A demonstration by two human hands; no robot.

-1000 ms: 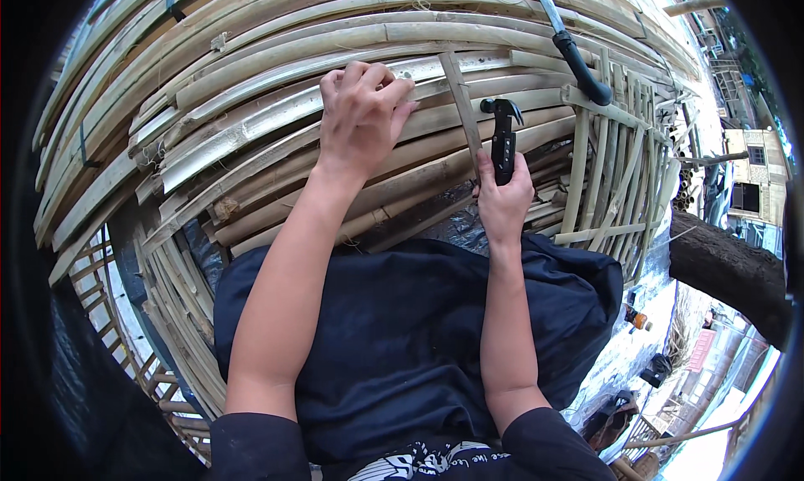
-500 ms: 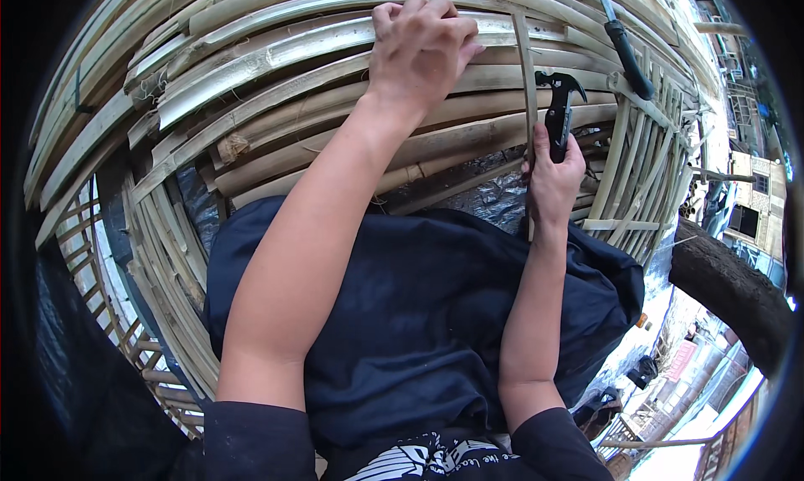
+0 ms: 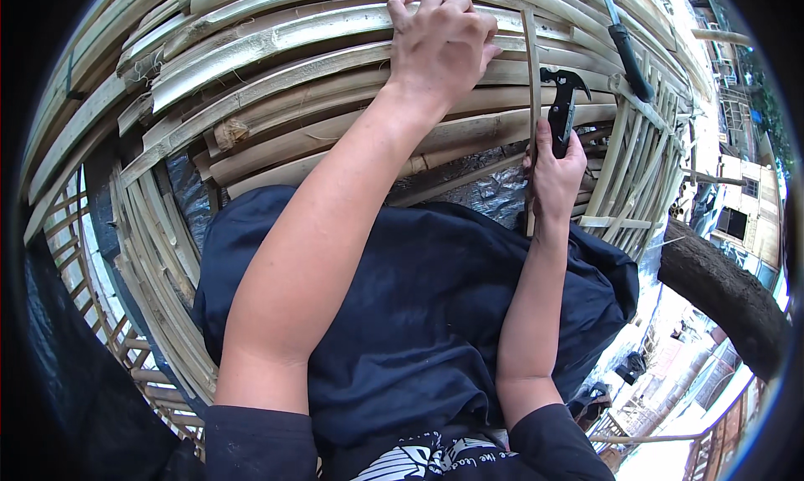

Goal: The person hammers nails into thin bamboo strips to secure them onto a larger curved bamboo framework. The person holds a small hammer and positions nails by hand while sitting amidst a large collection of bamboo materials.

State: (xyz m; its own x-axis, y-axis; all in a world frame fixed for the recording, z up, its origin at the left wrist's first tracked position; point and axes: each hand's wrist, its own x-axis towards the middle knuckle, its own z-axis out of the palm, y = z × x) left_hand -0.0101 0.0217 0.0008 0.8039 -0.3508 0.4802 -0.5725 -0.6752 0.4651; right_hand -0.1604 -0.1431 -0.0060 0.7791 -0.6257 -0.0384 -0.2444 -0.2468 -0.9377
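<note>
Claw hammer [image 3: 563,108], black and compact, stands at about 2 o'clock from the middle of the scene, in the person's right grip [image 3: 557,171]. That grip is closed around the lower handle, thumb laid up along it, and the head juts out at 12 o'clock, clear of the fingers. A thin slat [image 3: 533,71] runs just beside it on the 9 o'clock side, nearly on a 12-to-6 line, with fingertips showing past its far edge; from where I am, the same grip seems to steady it.

Over at 12 o'clock, the left grip [image 3: 440,50] has its fingers bent above a pale bamboo strip [image 3: 306,33]; I cannot tell if they pinch anything. From it, the hammer lies toward 4 o'clock, well apart.

Bamboo lengths [image 3: 327,129] stack beneath both arms. At 1 to 2 o'clock from the hammer rests a long tool [image 3: 626,54] with a black, hooked handle. Woven lattice [image 3: 632,163] sits at 3 o'clock from the right grip, and dark cloth [image 3: 402,305] spreads between 7 and 8.
</note>
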